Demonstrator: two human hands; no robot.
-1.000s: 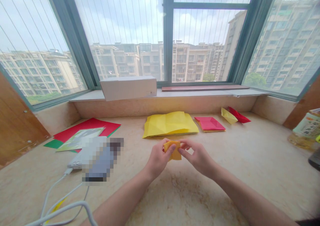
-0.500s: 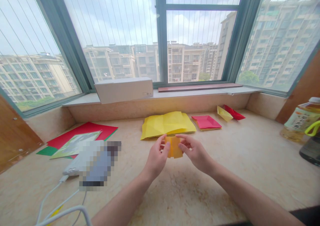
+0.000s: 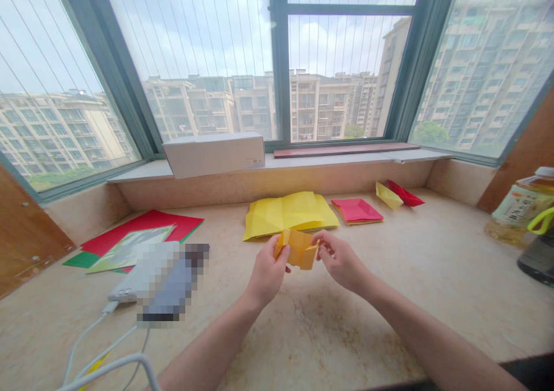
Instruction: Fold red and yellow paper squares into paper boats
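Observation:
Between my two hands is a small folded piece of orange-yellow paper [image 3: 298, 248], held above the counter. My left hand [image 3: 269, 264] grips its left side, the thumb lying on the front face. At the paper's right edge, the fingers of my right hand [image 3: 340, 258] pinch a flap that stands out from it. Just behind lies a stack of creased yellow paper [image 3: 289, 211]. To its right rests a pile of folded paper squares [image 3: 358, 211], red on top.
Two folded paper boats, yellow [image 3: 388, 195] and red [image 3: 405, 194], stand at the back right. Bottles [image 3: 521, 209] are at the far right. A white power bank [image 3: 138, 275] with cables, a blurred-out object [image 3: 173, 287] and red sheets [image 3: 147, 229] lie left. A white box [image 3: 214, 155] sits on the sill.
The orange-yellow paper has been turned and tilted, and its right flap now stands out. My right hand's fingers have shifted to the right edge; my left hand has moved slightly left.

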